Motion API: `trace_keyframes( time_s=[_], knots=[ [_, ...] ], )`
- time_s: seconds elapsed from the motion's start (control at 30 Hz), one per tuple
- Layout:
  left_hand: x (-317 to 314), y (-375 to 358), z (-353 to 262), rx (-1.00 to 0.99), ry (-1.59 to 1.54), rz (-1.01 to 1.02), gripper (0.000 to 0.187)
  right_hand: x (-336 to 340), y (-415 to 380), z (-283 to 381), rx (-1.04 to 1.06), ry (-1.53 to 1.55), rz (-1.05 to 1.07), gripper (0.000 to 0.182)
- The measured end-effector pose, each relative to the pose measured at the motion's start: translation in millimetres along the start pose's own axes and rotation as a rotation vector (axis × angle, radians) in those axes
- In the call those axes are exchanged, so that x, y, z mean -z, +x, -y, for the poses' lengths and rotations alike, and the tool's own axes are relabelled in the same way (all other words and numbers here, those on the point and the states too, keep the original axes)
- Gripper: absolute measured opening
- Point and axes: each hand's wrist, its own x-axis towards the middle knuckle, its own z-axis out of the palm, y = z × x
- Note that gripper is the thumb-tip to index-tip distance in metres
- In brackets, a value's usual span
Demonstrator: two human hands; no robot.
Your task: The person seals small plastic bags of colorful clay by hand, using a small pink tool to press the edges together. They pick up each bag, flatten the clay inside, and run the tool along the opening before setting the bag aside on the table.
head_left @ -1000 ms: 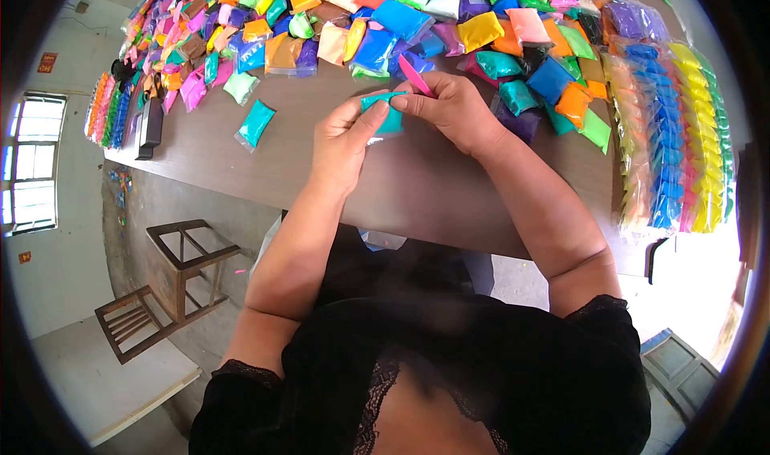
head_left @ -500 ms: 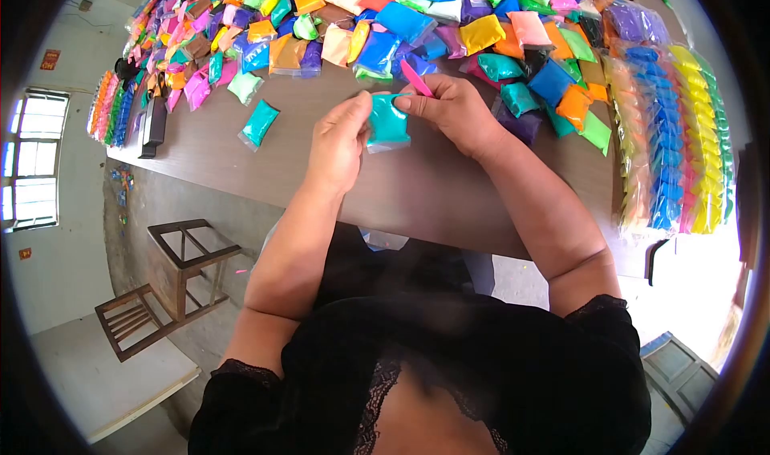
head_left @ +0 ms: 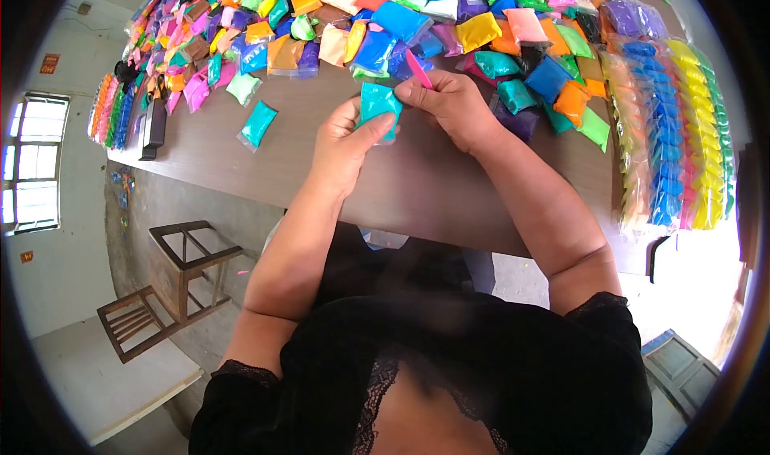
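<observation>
My left hand (head_left: 343, 142) is closed on a small teal clay packet (head_left: 377, 101), thumb pressed across its front and fingers behind. A clear plastic edge of the packet shows below the thumb. In my right hand (head_left: 455, 109) is a slim pink plastic blade-like tool (head_left: 417, 68), its pointed end sticking up and away from me. The right thumb and fingertips meet at the packet's upper right corner. Another teal packet (head_left: 258, 124) lies alone on the table to the left of my hands.
A wide heap of colourful packets (head_left: 401, 22) covers the far side of the brown table (head_left: 433, 190). Strips of joined packets (head_left: 662, 134) lie at the right edge, more strips (head_left: 108, 110) at the far left. A dark box-like object (head_left: 152, 130) stands there. A wooden chair (head_left: 172, 275) is on the floor.
The left thumb has moved across the packet's front, and the packet has tilted and shifted slightly up and left. The right hand keeps the pink tool and has turned a little.
</observation>
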Motion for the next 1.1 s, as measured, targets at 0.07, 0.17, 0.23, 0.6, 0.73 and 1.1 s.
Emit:
trace_keyframes(
  time_s=[0.07, 0.17, 0.23, 0.6, 0.73, 1.1],
  knots=[
    [-3.0, -0.2, -7.0, -0.056, 0.003, -0.008, 0.031, 0.6, -4.1, 9.7, -0.121, -0.015, -0.037, 0.023],
    [-4.6, -2.0, -17.2, -0.171, 0.455, -0.024, 0.037, -2.5, 0.0, -3.2, 0.19, 0.099, -0.077, 0.025],
    [-15.0, -6.6, -22.3, -0.195, 0.398, -0.039, 0.04, -2.5, -3.8, 4.1, 0.177, 0.019, 0.011, 0.026],
    [1.9, -4.9, -15.6, -0.222, 0.32, -0.084, 0.02, 0.4, -7.2, 8.8, 0.052, -0.01, 0.124, 0.022],
    [-5.3, -6.0, -18.8, -0.124, 0.132, -0.112, 0.022, 0.0, -6.2, 6.4, 0.067, 0.055, 0.121, 0.024],
    [3.7, -1.9, -19.4, -0.148, -0.444, 0.009, 0.043, -1.6, -10.1, 16.7, -0.118, 0.095, 0.104, 0.022]
  ],
)
